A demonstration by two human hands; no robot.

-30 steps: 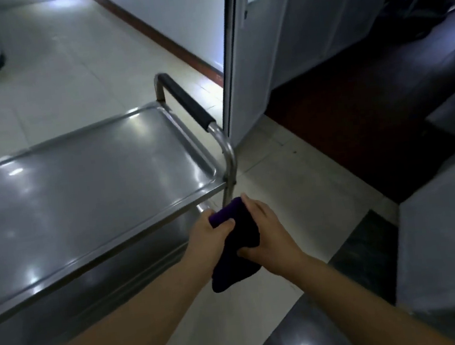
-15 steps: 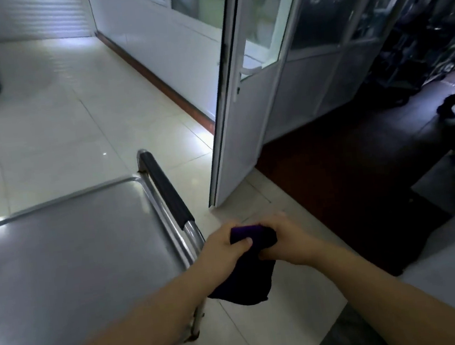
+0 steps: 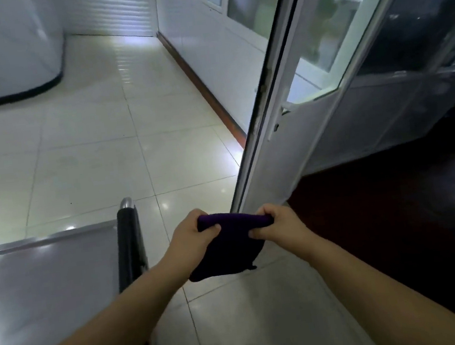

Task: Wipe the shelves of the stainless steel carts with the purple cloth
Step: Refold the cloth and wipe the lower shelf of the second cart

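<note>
On the left sits the cart (image 3: 48, 278), its top shelf bare and shiny, with the black handle (image 3: 129, 248) at its end. A second ago the shelf filled much more of the view; now the head has lifted toward the door (image 3: 294, 125). The left hand (image 3: 191, 240) pinches one top corner of the cloth (image 3: 229, 251). The right hand (image 3: 276, 226) pinches the other corner. Before, the cloth was bunched up between the hands; now it is pulled wide and hangs flat, off to the right of the cart. It looks ready to wipe, but no wiping is going on yet.

Dim, soft, glare on floor tiles (image 3: 165, 206)
</note>
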